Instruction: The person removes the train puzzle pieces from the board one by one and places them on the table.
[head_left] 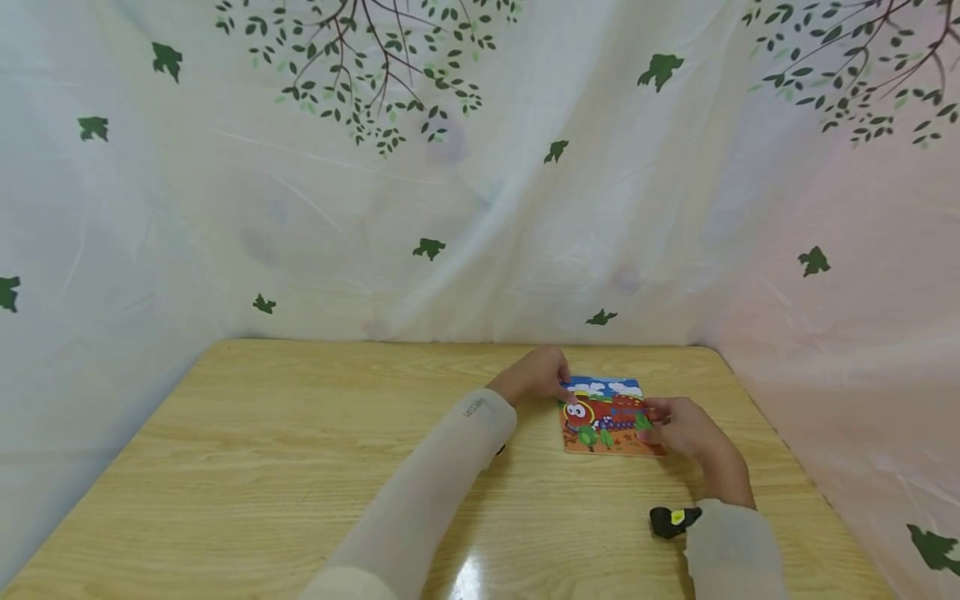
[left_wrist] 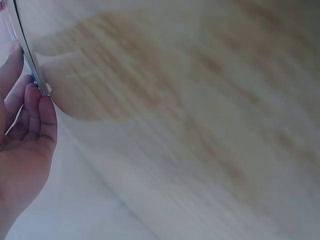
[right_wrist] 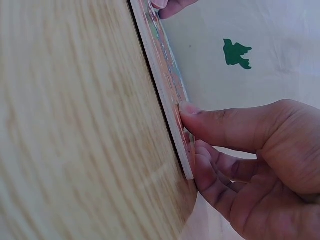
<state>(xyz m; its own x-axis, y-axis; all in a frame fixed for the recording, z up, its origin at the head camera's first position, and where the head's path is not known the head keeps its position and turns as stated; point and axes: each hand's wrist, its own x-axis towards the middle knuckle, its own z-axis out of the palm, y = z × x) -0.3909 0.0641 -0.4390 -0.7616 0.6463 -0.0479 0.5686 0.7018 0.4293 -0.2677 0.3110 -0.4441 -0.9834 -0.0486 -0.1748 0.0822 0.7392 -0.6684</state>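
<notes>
A square picture board (head_left: 611, 440) with a cartoon red creature, blue sky and green leaves lies at the right rear of the table. Its pale wooden edge (right_wrist: 165, 100) shows in the right wrist view, close to the tabletop. My left hand (head_left: 534, 375) holds the board by its upper left side; in the left wrist view that hand (left_wrist: 27, 155) has the thumb on one face and curled fingers along the edge. At the right side my right hand (head_left: 688, 432) grips the board, its thumb (right_wrist: 220, 125) on the printed face and its fingers curled at the edge.
The light wood-grain table (head_left: 262, 467) extends left and forward of the board. A pale curtain (head_left: 337, 250) with printed leaves and green birds hangs behind and along both sides. A black device with a yellow mark (head_left: 675, 521) sits at my right wrist.
</notes>
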